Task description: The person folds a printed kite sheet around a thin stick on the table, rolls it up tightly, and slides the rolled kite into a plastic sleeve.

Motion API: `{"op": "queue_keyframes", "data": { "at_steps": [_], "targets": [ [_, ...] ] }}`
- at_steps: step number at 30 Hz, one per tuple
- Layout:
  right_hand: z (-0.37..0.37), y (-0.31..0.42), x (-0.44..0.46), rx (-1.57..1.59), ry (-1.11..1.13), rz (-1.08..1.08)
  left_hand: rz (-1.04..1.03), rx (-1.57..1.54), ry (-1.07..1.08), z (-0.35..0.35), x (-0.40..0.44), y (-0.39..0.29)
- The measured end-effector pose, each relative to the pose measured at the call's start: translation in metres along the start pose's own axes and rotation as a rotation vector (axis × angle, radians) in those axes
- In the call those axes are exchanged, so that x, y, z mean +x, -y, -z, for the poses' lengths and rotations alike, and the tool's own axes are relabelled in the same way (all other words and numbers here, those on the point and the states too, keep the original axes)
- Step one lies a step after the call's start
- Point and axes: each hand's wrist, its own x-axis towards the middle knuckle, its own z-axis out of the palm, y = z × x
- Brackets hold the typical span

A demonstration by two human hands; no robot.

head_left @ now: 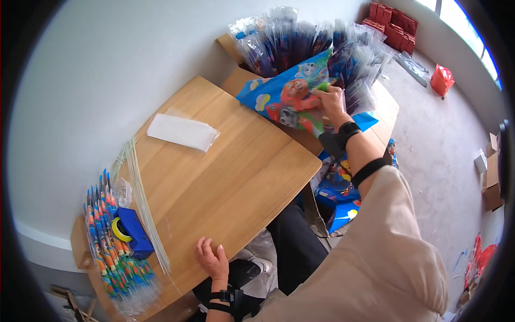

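Observation:
My right hand (330,104) grips a blue triangular kite (284,102) printed with cartoon dogs and clouds. It is held above the far right corner of the table, in front of a box of plastic-sleeved bundles (300,40), and slightly blurred. My left hand (212,257) rests at the table's near edge with its fingers apart, holding nothing. More blue printed sheets (338,198) lie in an open carton under my right forearm. White paper-like sleeves (182,131) lie flat on the wooden table (225,166).
Long thin pale rods (142,204) run along the table's left side. Beside them are a blue tape dispenser (134,233) and several rolled printed bundles (104,236). On the floor at right are a red bag (442,80), red stacks (391,27) and cardboard boxes (492,177).

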Motion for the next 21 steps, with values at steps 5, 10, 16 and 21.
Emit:
{"op": "queue_keyframes", "data": {
  "at_steps": [5, 10, 16, 21],
  "targets": [
    [-0.028, 0.087, -0.115, 0.233, 0.327, 0.114, 0.000, -0.038, -0.017, -0.002, -0.002, 0.004],
    [0.020, 0.088, -0.240, 0.404, 0.772, -0.051, -0.016, -0.167, 0.056, 0.007, -0.004, 0.022],
    [0.104, 0.024, -0.319, 0.167, 0.914, -0.434, 0.288, -0.492, -0.051, 0.023, -0.014, 0.018],
    [0.124, -0.008, -0.318, -0.299, 0.778, -0.198, -0.039, -0.263, -0.187, 0.039, 0.012, -0.004]
  ]
}}
